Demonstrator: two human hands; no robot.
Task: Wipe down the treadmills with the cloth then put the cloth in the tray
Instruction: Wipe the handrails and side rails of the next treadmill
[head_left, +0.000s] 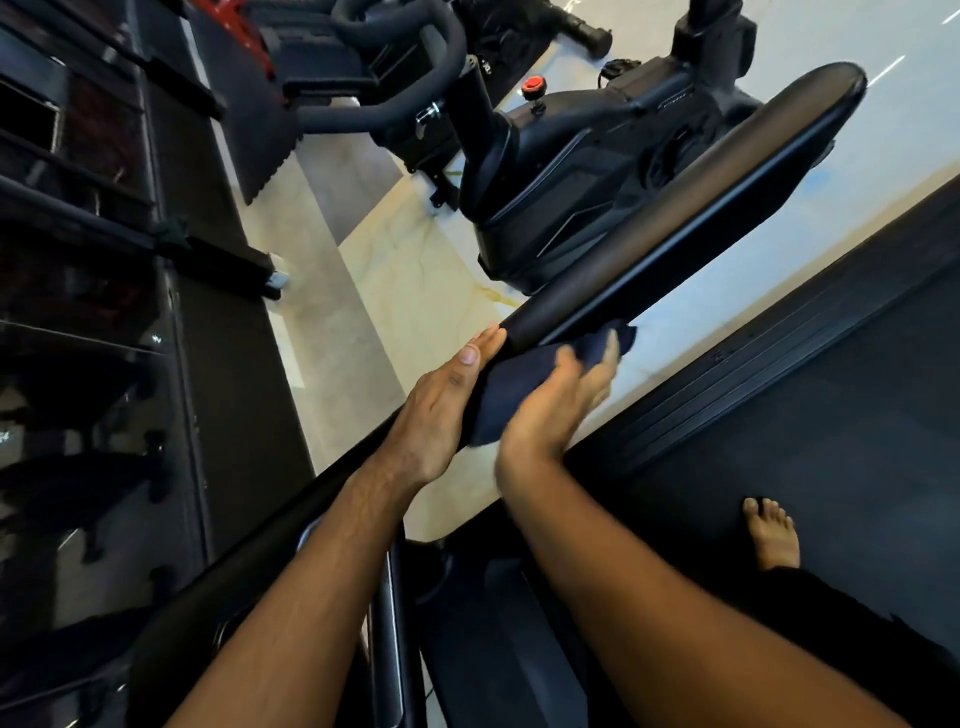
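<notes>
A dark blue cloth (511, 382) is draped over the black padded handrail (675, 208) of the treadmill, which runs diagonally up to the right. My left hand (441, 410) lies along the rail's left side with straight fingers, its thumb on top beside the cloth. My right hand (550, 410) presses the cloth against the rail's right side with extended, motion-blurred fingers. The cloth sits between both palms. No tray is in view.
The treadmill's dark belt (857, 415) and side rail lie at right, with a bare foot (771, 535) on it. A black exercise bike (561, 171) with a red knob (532, 85) stands beyond the rail on the pale marble floor (415, 270). Dark glossy panels (78, 312) line the left.
</notes>
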